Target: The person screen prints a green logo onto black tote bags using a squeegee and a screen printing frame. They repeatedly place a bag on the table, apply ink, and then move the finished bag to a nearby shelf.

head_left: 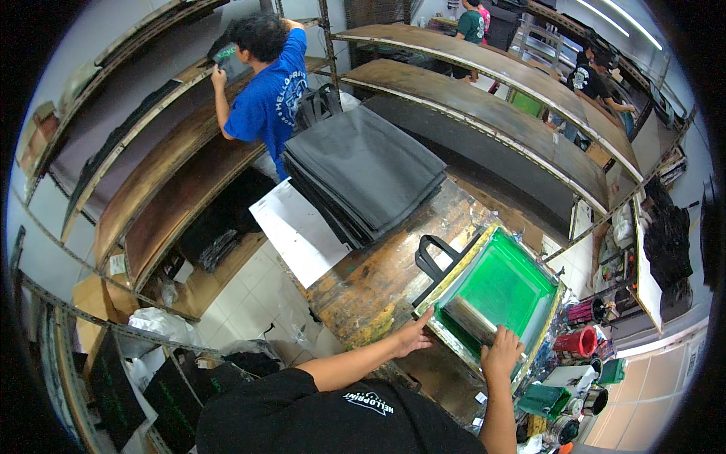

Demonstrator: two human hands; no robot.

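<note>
A screen-printing frame point(550, 303) with bright green ink spread over its mesh lies on the paint-stained table. My right hand point(502, 354) grips a squeegee point(470, 321) that rests on the mesh at the near side. At the frame's near left corner is my left hand point(412, 337), its fingers stretched out and one fingertip against the rim. From under the frame's left side a black bag handle point(432, 266) sticks out; the rest of that bag is hidden.
A tall stack of black bags point(367, 163) stands on the table point(363, 284), beside a white sheet point(299, 231). Ink cans and a red tub point(576, 342) crowd the right. A person in blue point(265, 98) reaches into the left shelves point(162, 170). Long shelves point(484, 125) span the back; more people work beyond.
</note>
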